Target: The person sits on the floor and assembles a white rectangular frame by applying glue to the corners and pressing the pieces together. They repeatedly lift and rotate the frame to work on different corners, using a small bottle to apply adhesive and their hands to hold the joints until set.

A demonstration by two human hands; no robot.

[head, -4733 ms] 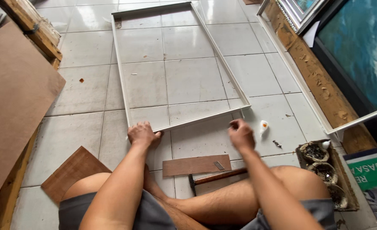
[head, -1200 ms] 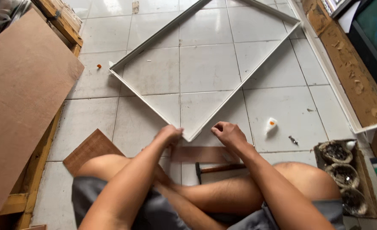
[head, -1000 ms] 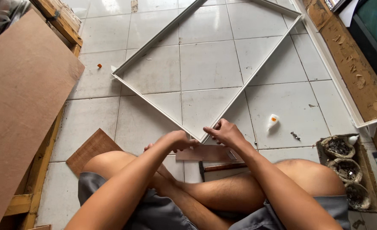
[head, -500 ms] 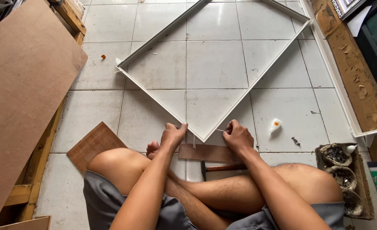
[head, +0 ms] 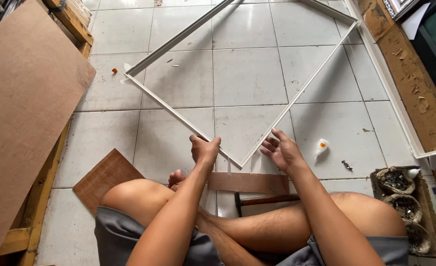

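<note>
Left hand [head: 204,150] is closed around the near rail of a white frame [head: 178,116], with the fingers curled over the top of the thin strip just beside the nearest corner. Right hand [head: 282,151] is on the other side of that corner, open, the fingers spread and the fingertips [head: 268,144] touching or almost touching the other rail; I cannot tell if it really presses on it. The frame lies flat on the tiled floor [head: 247,74] and it is turned like a diamond, one corner pointing to the person and sitting between the two hands. It is big and empty inside, made from narrow white strips joined at the corners, and the far part goes beyond the top edge of the view. Through it one sees only the pale tiles.

Just under the hands, close to the crossed legs, there is a flat brown wood strip [head: 250,182], and nearer to the person a hammer [head: 262,200] with a wooden handle. To the right of the right hand, well apart from the frame, a small white bottle [head: 321,147] lies on the tile. Further to the right stands a wooden tray [head: 427,212] with some round rusty holders in it. To the left of the left hand a small brown board [head: 104,175] lies on the floor, and beyond it a large brown sheet [head: 26,108] leans over yellow timber.
</note>
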